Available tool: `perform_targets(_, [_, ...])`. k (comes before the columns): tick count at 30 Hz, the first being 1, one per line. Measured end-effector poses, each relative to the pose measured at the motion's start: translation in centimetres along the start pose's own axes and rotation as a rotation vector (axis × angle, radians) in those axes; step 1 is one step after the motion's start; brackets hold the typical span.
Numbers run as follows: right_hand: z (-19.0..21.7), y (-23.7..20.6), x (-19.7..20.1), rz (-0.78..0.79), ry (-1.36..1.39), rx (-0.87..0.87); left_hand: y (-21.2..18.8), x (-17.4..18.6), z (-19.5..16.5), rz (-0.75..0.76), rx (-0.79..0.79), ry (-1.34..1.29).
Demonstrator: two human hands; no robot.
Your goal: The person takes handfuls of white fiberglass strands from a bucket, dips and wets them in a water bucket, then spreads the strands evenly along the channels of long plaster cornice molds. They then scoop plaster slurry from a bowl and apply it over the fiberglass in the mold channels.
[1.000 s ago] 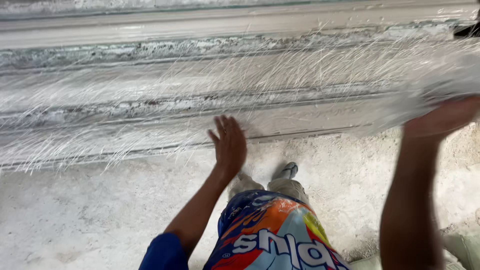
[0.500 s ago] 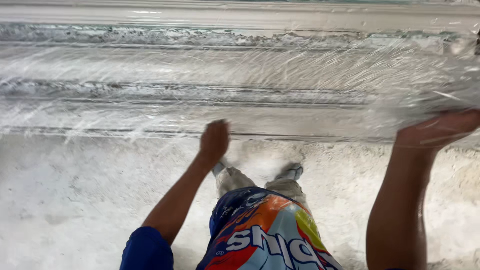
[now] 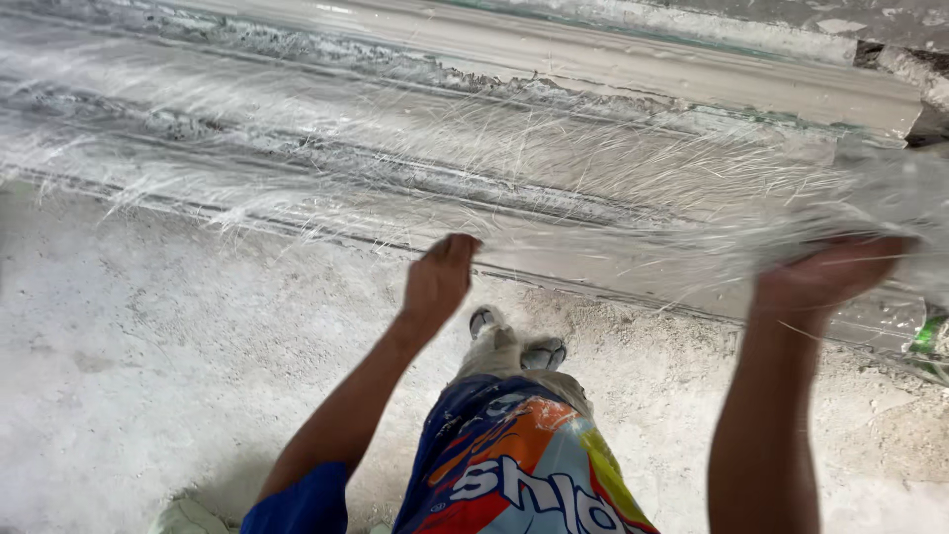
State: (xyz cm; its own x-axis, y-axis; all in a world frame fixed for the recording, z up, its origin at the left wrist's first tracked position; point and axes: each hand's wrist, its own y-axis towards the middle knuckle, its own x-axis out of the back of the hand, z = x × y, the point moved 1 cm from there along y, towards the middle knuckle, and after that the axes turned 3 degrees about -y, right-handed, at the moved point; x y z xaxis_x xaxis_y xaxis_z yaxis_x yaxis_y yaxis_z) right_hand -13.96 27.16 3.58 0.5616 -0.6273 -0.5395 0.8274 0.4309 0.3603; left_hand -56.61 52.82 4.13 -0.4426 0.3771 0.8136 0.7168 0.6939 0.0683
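- Glass-fibre mat: thin, see-through sheet of loose white strands, spread from 9 to 3 o'clock over the long ribbed mould.
- Left hand: fingers curled, pressing mat's near edge; can't tell if pinching.
- Right hand at 3 o'clock: closed on bunched mat.
- Likely v. light, limp, sheds strands, tears easily; best held at edges w/ both hands.

Floor: rough, pale concrete, coated in white dust and residue. A long moulded form with stepped ridges runs across the upper view, grey-white, crusted along its edges. A green object sits at the right edge, partly hidden. Dusty shoes stand on the floor below colourful printed shorts.
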Motion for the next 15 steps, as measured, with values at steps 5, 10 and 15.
perform_targets(5, [0.3, -3.0, -1.0, -0.156, 0.036, -0.046, 1.5, 1.3, 0.6, -0.024, 0.120, 0.506])
perform_targets(10, [-7.0, -13.6, -8.2, -0.227, 0.139, -0.304, -2.9, -4.5, -9.4, 0.159, 0.050, -0.739])
perform_targets(15, [-3.0, -8.7, -2.0, -0.122, -0.257, -0.017, -1.5, -7.2, -6.4, 0.151, -0.056, -0.570])
